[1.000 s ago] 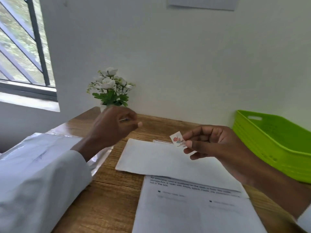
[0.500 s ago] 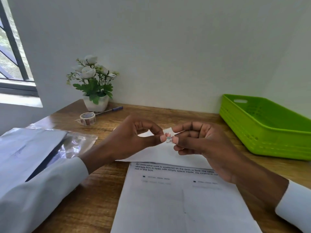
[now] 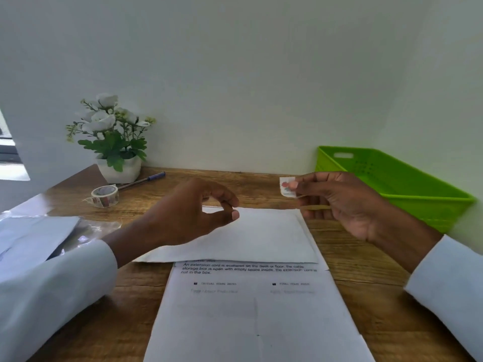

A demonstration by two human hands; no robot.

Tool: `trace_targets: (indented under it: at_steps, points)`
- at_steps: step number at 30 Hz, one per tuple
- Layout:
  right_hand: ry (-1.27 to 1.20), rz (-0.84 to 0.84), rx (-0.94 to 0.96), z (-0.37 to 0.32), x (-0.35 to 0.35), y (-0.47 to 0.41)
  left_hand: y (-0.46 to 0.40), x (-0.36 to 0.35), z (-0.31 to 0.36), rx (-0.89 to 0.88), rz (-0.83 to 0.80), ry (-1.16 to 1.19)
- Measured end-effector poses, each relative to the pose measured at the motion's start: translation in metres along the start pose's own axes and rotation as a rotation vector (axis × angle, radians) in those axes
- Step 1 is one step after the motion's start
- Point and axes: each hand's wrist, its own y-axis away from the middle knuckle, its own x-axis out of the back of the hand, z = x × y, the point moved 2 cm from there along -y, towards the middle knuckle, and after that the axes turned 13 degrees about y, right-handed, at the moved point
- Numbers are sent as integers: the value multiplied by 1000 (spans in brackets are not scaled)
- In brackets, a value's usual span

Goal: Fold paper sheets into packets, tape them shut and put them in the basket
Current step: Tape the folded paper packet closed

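Observation:
A folded white paper packet (image 3: 261, 236) lies on the wooden desk (image 3: 352, 257), overlapping the top of a printed sheet (image 3: 256, 314). My right hand (image 3: 339, 202) is raised above the packet's right end and pinches a small patterned piece of tape (image 3: 287, 186) between thumb and fingers. My left hand (image 3: 193, 212) hovers over the packet's left part, thumb and forefinger curled close together, holding nothing. A patterned tape roll (image 3: 105, 195) sits at the back left. The green basket (image 3: 392, 189) stands at the right.
A potted white flower (image 3: 115, 142) stands against the wall at the back left, with a pen (image 3: 142, 180) lying beside it. More paper in a clear plastic wrapper (image 3: 39, 236) lies at the left edge. A window is at the far left.
My hands met at the tape piece half a second ago and have now parted. The right hand moved right and up with the tape; the left drew back empty.

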Motion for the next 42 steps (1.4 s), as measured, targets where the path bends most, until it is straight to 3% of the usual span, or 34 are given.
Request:
trace_targets:
  at_steps: [7, 16, 42]
  points:
    - [76, 19, -179, 26, 10, -13, -33, -38, 11, 24, -176, -148]
    - [121, 9, -188, 33, 5, -20, -38, -83, -14, 65, -105, -29]
    - [389, 114, 64, 46, -5, -31, -41, -87, -23, -30, -150, -62]
